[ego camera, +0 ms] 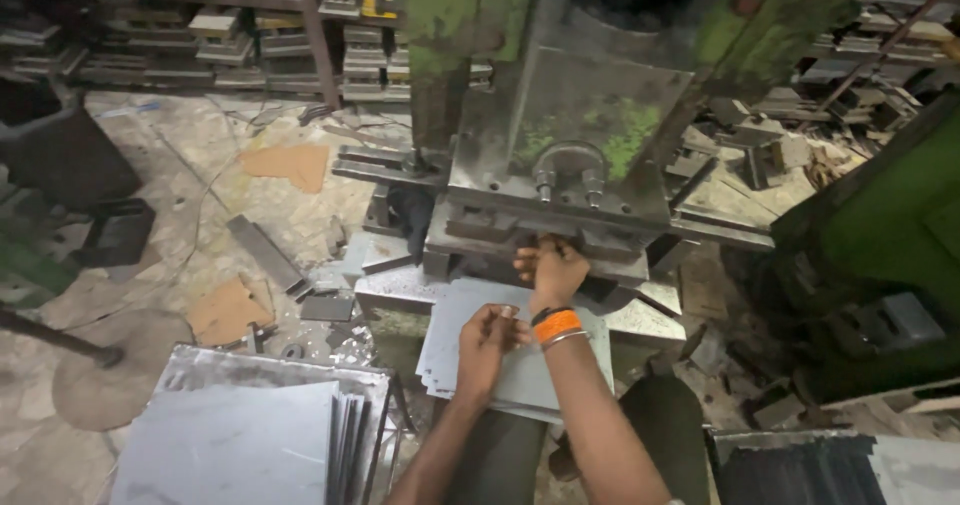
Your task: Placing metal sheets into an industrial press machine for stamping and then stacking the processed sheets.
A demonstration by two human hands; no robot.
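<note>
Grey metal sheets (520,365) lie stacked on the press (560,125) bed. Left hand (487,340) rests on the stack, fingers curled around something small. Right hand (550,268) reaches under the die, fingers bent; grip unclear.

Your press (560,115) stands ahead with a stack of metal sheets (520,365) on its bed before you, another sheet pile (240,435) at your lower left, shelves (230,35) behind, scrap on the floor (180,215) between.
</note>
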